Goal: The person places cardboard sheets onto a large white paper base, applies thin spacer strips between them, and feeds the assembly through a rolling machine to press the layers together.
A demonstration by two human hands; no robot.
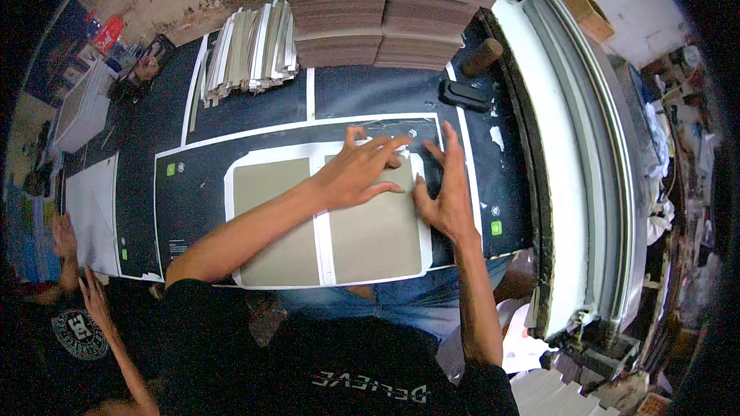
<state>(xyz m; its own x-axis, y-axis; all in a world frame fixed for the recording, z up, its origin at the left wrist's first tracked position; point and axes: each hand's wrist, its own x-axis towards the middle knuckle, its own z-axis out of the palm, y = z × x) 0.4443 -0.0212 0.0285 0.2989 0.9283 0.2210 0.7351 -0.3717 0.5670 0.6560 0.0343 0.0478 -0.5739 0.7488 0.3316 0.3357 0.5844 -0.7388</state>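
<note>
Two grey-brown boards lie side by side, the left board (274, 192) and the right board (374, 227), on a white paper sheet (324, 250) whose margins show around them. My left hand (356, 173) reaches across the right board, its fingertips at the paper's far edge near the upper right corner. Its thumb points out over the board, apart from the fingers. Beside that corner is my right hand (443, 196), fingers raised and spread, its thumb near the sheet's right margin. I see nothing held in it.
Tall stacks of boards (343, 15) stand at the back, beside a pile of cut strips (250, 50). A black oblong object (464, 95) and a brown cylinder (483, 58) rest at back right. Long rollers (593, 146) border the right side. Another person's hands (94, 300) are at left.
</note>
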